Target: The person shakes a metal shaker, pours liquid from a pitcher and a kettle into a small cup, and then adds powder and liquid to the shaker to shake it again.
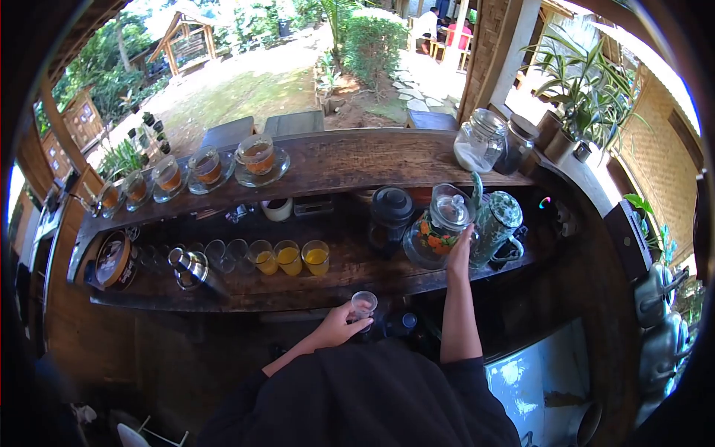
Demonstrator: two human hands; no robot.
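Nearest, the left hand (341, 325) curls around a small clear cup (364, 302) before the counter (298, 294). Farther, the right hand (462, 247) meets a lidded glass jar (445, 221), grip unclear; a sideways nudge could knock the green pitcher (500, 214).

Place: by its look, an open-sided drinks bar or small café
Counter (357, 155): long dark wood, curving across the middle of the frame, with a lower shelf (350, 287)
Drinks: glass cups (258, 158) of amber liquid on saucers, left; tumblers (289, 261) of yellow liquid below them
Barware: metal shaker-like vessel (188, 270), left; glass vessel (451, 210) and speckled enamel pot (500, 216), right of centre
Storage: lidded jars (482, 143) at the counter's right end
Seating: flat seat-like tops (294, 123) beyond the far edge
Garden: lawn (261, 82), hedge (377, 48) and stepping stones (417, 95), top
Building: woven wall panels (663, 127), upper right
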